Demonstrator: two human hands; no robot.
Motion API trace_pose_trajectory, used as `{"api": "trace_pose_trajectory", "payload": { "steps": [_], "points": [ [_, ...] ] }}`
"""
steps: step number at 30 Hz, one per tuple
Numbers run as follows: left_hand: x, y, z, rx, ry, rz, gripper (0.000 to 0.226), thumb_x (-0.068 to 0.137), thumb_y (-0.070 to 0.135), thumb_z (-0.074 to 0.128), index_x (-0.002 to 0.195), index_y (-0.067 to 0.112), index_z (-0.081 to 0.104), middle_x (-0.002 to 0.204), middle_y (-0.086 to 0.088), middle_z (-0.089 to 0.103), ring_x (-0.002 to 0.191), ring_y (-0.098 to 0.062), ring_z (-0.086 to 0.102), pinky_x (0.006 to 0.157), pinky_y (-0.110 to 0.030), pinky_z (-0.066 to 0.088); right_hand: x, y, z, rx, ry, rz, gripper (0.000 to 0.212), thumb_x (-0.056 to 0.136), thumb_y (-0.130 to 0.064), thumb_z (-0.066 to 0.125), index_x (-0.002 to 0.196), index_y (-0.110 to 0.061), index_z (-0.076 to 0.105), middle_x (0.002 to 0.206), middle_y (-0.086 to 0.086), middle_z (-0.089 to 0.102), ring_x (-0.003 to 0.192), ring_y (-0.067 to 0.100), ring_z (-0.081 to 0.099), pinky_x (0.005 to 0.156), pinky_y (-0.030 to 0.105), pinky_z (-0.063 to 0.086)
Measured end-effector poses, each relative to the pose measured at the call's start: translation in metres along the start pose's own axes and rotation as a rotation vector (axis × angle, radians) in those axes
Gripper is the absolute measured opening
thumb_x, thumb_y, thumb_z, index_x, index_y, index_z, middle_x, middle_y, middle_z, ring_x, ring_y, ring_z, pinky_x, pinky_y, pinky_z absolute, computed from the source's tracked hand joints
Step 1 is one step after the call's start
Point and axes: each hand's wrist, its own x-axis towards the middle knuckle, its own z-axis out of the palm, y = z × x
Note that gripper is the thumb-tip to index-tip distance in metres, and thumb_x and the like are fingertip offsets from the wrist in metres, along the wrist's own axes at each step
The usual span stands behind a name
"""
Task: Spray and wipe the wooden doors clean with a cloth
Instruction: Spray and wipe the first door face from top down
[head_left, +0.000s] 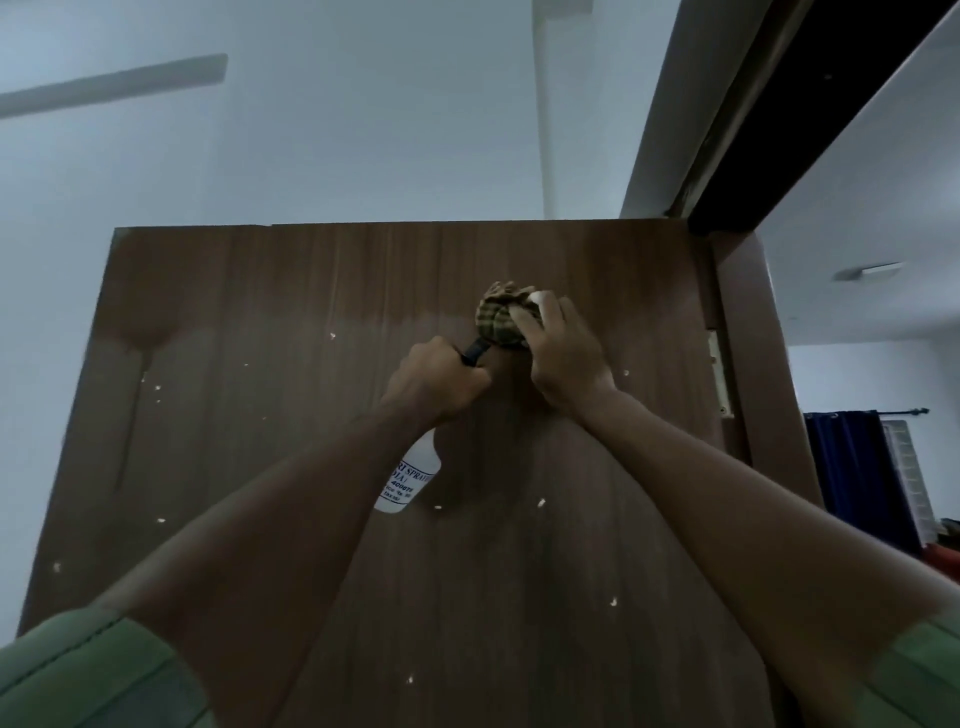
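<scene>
Both hands raised side by side against the upper part of the wooden door (291, 415).

The left hand (436, 382) grips the black head of a white spray bottle (408, 480), whose body hangs below that wrist. Just beside it, the right hand (563, 358) clutches a bunched checked cloth (498, 322), which lies against the wood above the left knuckles.

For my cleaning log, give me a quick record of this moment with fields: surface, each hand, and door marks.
surface: wooden door, upper part, open beside its frame
left hand: grips the spray bottle by its trigger head, nozzle toward the cloth
right hand: holds a bunched checked cloth against the door
door marks: pale specks scattered; darker patch with drip streaks at upper left
</scene>
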Motion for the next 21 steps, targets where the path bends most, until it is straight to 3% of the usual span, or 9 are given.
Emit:
{"api": "trace_pose_trajectory", "payload": {
  "steps": [5, 8, 12, 14, 16, 19, 21],
  "points": [
    [-0.002, -0.026, -0.022, 0.031, 0.011, -0.021, 0.029, 0.094, 0.040, 0.069, 0.090, 0.011, 0.068, 0.084, -0.013, 0.073, 0.076, -0.033, 0.074, 0.074, -0.053, 0.065, 0.050, -0.018, 0.007, 0.276, -0.008, 0.106, 0.055, 0.089, 0.004, 0.058, 0.141, -0.014, 0.058, 0.122, 0.009, 0.053, 0.107, 0.029, 0.050, 0.080, 0.041, 0.053],
    [-0.003, -0.034, -0.033, 0.104, -0.003, -0.004, 0.024, 0.092, 0.039, 0.071, 0.086, 0.015, 0.068, 0.081, -0.008, 0.073, 0.073, -0.028, 0.074, 0.073, -0.050, 0.065, 0.054, -0.022, 0.013, 0.306, 0.038, 0.169, 0.058, 0.090, 0.007, 0.054, 0.143, -0.014, 0.058, 0.118, 0.008, 0.053, 0.109, 0.028, 0.050, 0.084, 0.042, 0.053],
    [-0.006, -0.046, -0.044, 0.160, 0.027, 0.022, 0.030, 0.087, 0.042, 0.070, 0.074, 0.015, 0.068, 0.075, -0.008, 0.070, 0.069, -0.031, 0.071, 0.063, -0.040, 0.058, 0.043, -0.040, 0.017, 0.244, 0.074, 0.187, 0.054, 0.089, 0.004, 0.055, 0.138, -0.018, 0.063, 0.115, 0.009, 0.052, 0.105, 0.029, 0.050, 0.075, 0.044, 0.054],
    [-0.006, -0.053, -0.051, 0.133, 0.079, 0.030, 0.033, 0.090, 0.039, 0.071, 0.070, 0.013, 0.068, 0.067, -0.006, 0.066, 0.062, -0.029, 0.066, 0.055, -0.034, 0.049, 0.024, -0.063, 0.020, 0.210, 0.075, 0.078, 0.050, 0.090, -0.001, 0.055, 0.135, -0.020, 0.064, 0.115, 0.009, 0.053, 0.101, 0.030, 0.050, 0.070, 0.044, 0.053],
    [-0.006, -0.059, -0.058, 0.073, 0.106, 0.042, 0.037, 0.093, 0.042, 0.072, 0.070, 0.012, 0.070, 0.063, -0.005, 0.065, 0.054, -0.022, 0.060, 0.051, -0.033, 0.045, -0.004, -0.088, 0.023, 0.191, 0.047, -0.180, 0.042, 0.093, -0.009, 0.049, 0.130, -0.019, 0.065, 0.114, 0.010, 0.055, 0.096, 0.029, 0.050, 0.070, 0.045, 0.049],
    [-0.006, -0.068, -0.067, 0.005, 0.121, 0.054, 0.036, 0.093, 0.038, 0.069, 0.073, 0.009, 0.070, 0.063, -0.006, 0.065, 0.051, -0.019, 0.057, 0.054, -0.046, 0.056, -0.016, -0.093, 0.022, 0.130, 0.005, -0.515, 0.037, 0.100, -0.014, 0.041, 0.128, -0.014, 0.065, 0.112, 0.012, 0.060, 0.089, 0.027, 0.051, 0.070, 0.041, 0.045],
    [-0.006, -0.076, -0.073, 0.005, 0.123, 0.051, 0.037, 0.094, 0.040, 0.069, 0.071, 0.010, 0.069, 0.060, -0.003, 0.062, 0.050, -0.019, 0.056, 0.053, -0.043, 0.055, 0.011, -0.083, 0.025, 0.091, 0.011, -0.476, 0.037, 0.097, -0.009, 0.046, 0.129, -0.014, 0.065, 0.113, 0.014, 0.061, 0.090, 0.031, 0.053, 0.070, 0.042, 0.048]
  ]
}}
